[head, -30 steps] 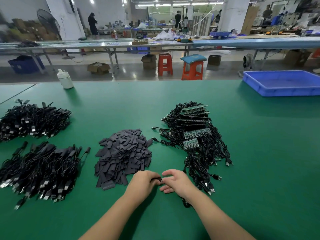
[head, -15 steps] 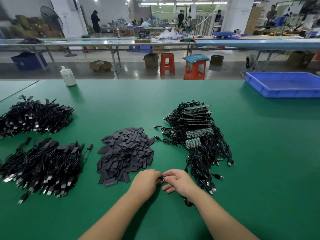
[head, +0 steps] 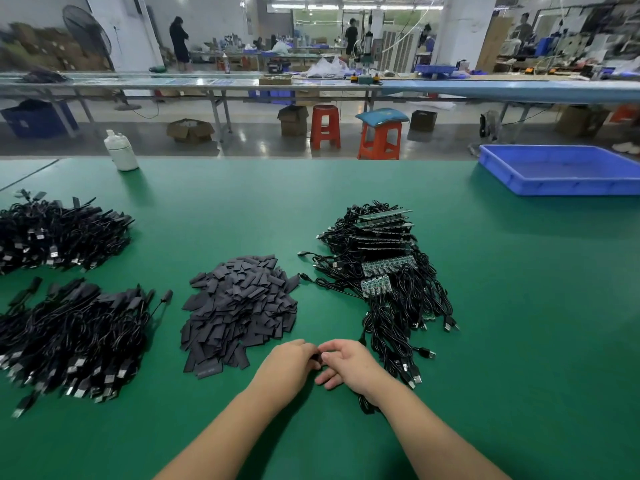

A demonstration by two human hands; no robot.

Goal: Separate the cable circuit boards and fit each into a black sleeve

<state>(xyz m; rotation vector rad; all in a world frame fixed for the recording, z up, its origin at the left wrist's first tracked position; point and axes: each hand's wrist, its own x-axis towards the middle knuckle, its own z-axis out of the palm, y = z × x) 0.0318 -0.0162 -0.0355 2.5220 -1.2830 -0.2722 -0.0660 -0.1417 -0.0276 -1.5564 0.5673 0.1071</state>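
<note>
— Head view, item one: what do the hands have?

— Left hand (head: 290,362) and right hand (head: 349,362) meet low at centre over the green worktop (head: 519,323). Fingers of both are curled, grip closed on one small dark piece (head: 316,357) pinched between them. Too little of it shows to say whether it is board or sleeve. A black cable (head: 365,403) runs under the right wrist.

— Item two: the sleeves?

— Heap of flat black sleeves (head: 239,306), just beyond and left of the left hand, lying loose on the worktop.

— Item three: the boards?

— Pile of cables with circuit boards (head: 384,271), beyond and right of the right hand. Green boards show in joined strips near its middle and top; plug ends trail toward the near edge.

— Item four: left side?

— Two heaps of black cables. Near heap (head: 72,337) at lower left, plugs pointing toward the person. Far heap (head: 59,233) behind it, apart from it.

— Item five: other goods on the worktop?

— White bottle (head: 121,152), upright at the far edge, left. Blue tray (head: 561,187), far right corner.

— Item six: background?

— Long benches across the room, two orange stools (head: 379,140) on the floor, one with a blue cushion, cardboard boxes (head: 189,130) beneath the benches, a standing fan (head: 88,34) at far left, several people at distant stations.
</note>
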